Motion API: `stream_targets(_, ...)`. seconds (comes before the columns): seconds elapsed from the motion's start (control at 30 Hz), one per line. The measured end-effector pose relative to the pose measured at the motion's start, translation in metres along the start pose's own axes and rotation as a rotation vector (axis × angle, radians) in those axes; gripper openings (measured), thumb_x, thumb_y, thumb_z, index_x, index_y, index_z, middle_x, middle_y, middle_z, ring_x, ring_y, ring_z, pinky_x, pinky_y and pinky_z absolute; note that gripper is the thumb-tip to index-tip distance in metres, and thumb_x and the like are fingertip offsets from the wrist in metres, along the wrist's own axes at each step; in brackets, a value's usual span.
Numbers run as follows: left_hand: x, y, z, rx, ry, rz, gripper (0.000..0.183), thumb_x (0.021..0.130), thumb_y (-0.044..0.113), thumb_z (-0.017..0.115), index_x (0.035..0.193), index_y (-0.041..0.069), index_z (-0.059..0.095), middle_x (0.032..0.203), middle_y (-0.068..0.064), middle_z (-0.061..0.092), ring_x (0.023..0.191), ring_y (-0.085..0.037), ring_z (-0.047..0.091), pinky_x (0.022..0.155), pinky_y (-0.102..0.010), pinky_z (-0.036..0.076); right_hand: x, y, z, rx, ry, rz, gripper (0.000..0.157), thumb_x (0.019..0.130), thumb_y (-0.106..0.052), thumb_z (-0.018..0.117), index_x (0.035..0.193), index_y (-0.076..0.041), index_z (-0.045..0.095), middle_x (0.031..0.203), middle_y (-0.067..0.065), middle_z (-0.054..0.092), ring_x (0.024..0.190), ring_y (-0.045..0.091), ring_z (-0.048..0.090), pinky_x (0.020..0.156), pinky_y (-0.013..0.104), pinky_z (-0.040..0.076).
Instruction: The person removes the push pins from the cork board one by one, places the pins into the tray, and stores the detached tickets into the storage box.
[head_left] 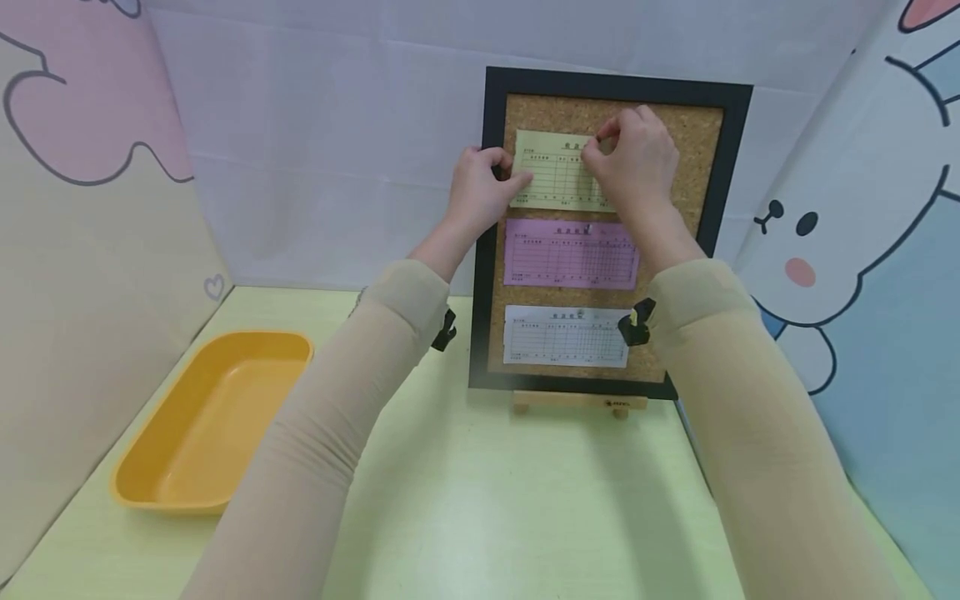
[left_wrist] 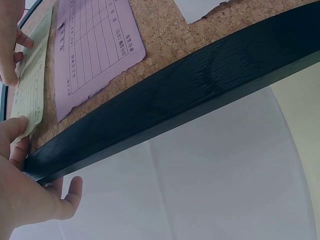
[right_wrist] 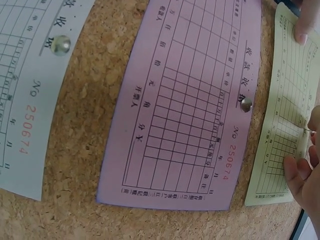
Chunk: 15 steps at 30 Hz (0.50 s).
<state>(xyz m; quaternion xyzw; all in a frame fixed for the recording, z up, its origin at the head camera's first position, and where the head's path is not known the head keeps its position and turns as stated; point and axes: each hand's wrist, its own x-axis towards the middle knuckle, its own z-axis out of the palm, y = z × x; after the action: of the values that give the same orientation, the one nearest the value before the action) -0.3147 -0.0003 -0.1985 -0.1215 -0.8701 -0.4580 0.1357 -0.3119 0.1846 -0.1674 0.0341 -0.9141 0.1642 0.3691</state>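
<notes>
A framed cork board (head_left: pixel 690 167) leans upright and bears three printed receipt slips, one above another. My left hand (head_left: pixel 483 187) pinches the left edge of the top, yellow slip (head_left: pixel 555 171), its thumb on the paper; some fingers reach behind the black frame. At the upper part of that slip my right hand (head_left: pixel 637 162) pinches a thumbtack, whose thin metal pin (right_wrist: pixel 307 130) shows against the paper; its head is hidden by the fingers. Below are a pink slip (head_left: pixel 570 258) and a white slip (head_left: pixel 562 337), each with a silvery tack (right_wrist: pixel 246 104) near its top.
The board stands on a small wooden easel (head_left: pixel 577 401) on a pale green table (head_left: pixel 450 500). To the left lies a yellow plastic tray (head_left: pixel 217 417). A white cloth (head_left: pixel 337 150) hangs behind, and panels with cartoon drawings stand at both sides.
</notes>
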Motion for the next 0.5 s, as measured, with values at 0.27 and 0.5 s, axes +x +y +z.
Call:
stream_targets(0.27, -0.0008, 0.0015, 0.0003, 0.006, 0.003, -0.013, 0.026, 0.091, 0.034, 0.061, 0.097, 0.010, 0.056, 0.124, -0.007, 0.044, 0.102, -0.015, 0.040, 0.082, -0.026, 0.037, -0.0032, 0.0020, -0.0029, 0.049, 0.019, -0.032, 0.026, 0.090, -0.024, 0.053, 0.098, -0.002, 0.064, 0.097, 0.011, 0.058, 0.086, 0.024, 0.053, 0.075, 0.037, 0.040)
stream_targets(0.5, -0.0028, 0.0048, 0.0007, 0.021, 0.001, -0.057, 0.028, 0.091, 0.037, 0.060, 0.096, 0.011, 0.054, 0.128, -0.005, 0.046, 0.108, -0.015, 0.040, 0.085, -0.026, 0.037, -0.0085, 0.0052, -0.0099, 0.093, 0.045, -0.080, 0.026, 0.090, -0.022, 0.053, 0.097, 0.002, 0.064, 0.092, 0.015, 0.056, 0.083, 0.024, 0.050, 0.075, 0.034, 0.038)
